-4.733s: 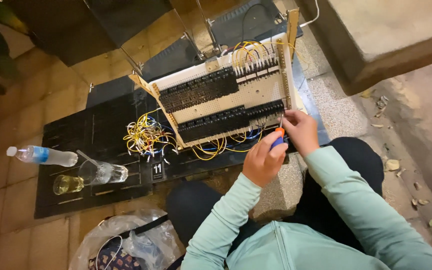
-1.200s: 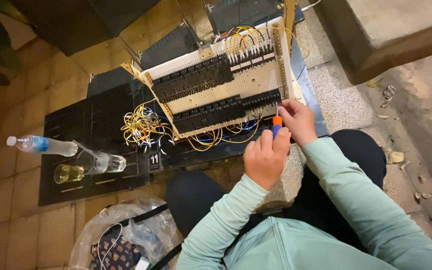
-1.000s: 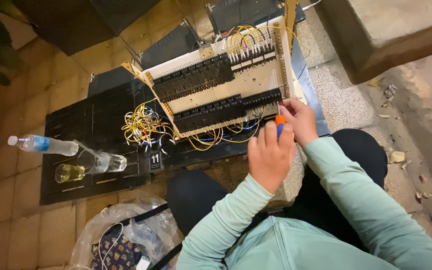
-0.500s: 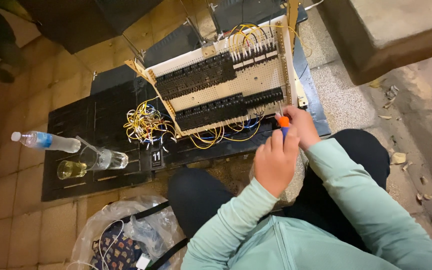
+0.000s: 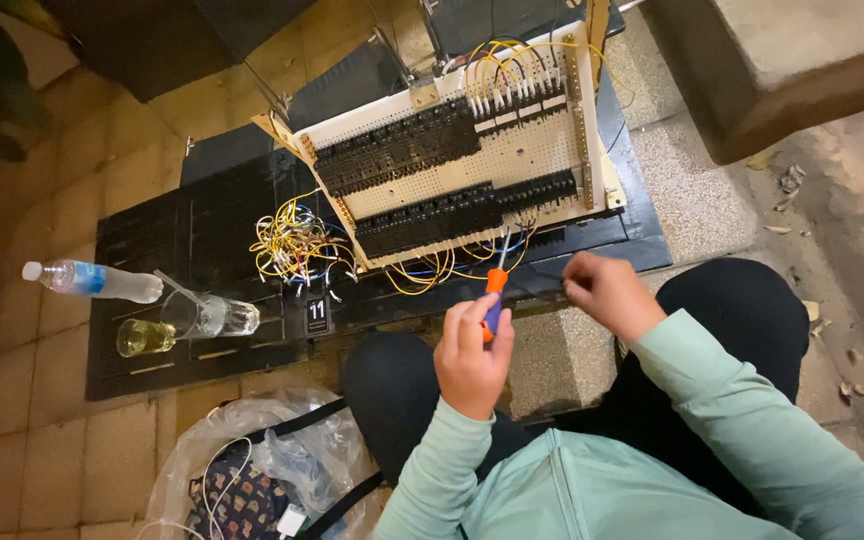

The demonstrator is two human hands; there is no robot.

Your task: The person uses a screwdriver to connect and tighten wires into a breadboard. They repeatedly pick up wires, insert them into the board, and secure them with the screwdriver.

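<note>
The left hand (image 5: 472, 355) has its fingers wrapped around the orange-and-blue handle of a screwdriver (image 5: 495, 290), whose shaft points up at the lower edge of the wiring board (image 5: 462, 150). Just right of it, the right hand (image 5: 607, 295) pinches a thin dark wire (image 5: 542, 277) between pressed fingertips. Farther left lie loose yellow wires (image 5: 292, 245), two glasses (image 5: 182, 322) and a plastic bottle (image 5: 92, 281).
</note>
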